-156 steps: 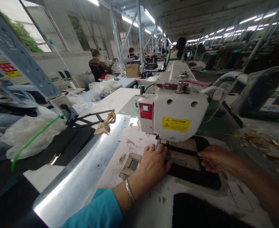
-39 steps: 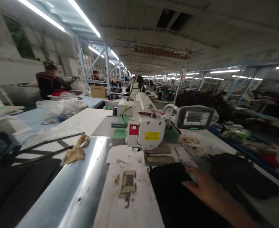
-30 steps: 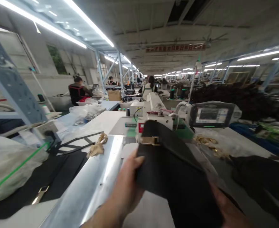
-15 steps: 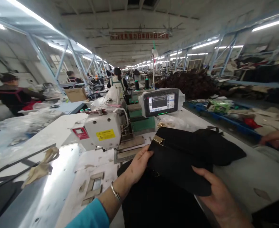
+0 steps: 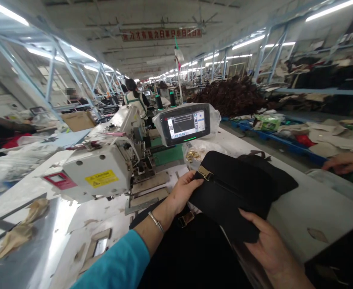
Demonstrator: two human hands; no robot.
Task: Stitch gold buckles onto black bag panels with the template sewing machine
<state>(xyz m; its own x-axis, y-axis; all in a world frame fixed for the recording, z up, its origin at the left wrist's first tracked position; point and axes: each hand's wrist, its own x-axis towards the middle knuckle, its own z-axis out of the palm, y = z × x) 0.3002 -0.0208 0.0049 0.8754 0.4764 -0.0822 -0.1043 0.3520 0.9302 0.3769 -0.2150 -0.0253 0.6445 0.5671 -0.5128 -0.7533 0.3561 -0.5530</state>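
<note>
A black fabric piece with a brass buckle at its top left corner is held up between both my hands. My left hand grips its left edge just below the buckle. My right hand holds its lower right edge with fingers curled under. It hovers over a pile of black pieces on the white table. More black fabric with a second brass buckle lies below. The white sewing machine stands to the left.
A plastic-wrapped control screen stands behind the pile, with a bag of brass fittings beside it. Another person's hand rests at the right edge. A shiny metal plate with a tan rag lies left. Co-workers sit further back.
My left hand left the machine's needle area. Both hands lifted the black piece from the machine and carried it right toward the pile; my view swung right.
</note>
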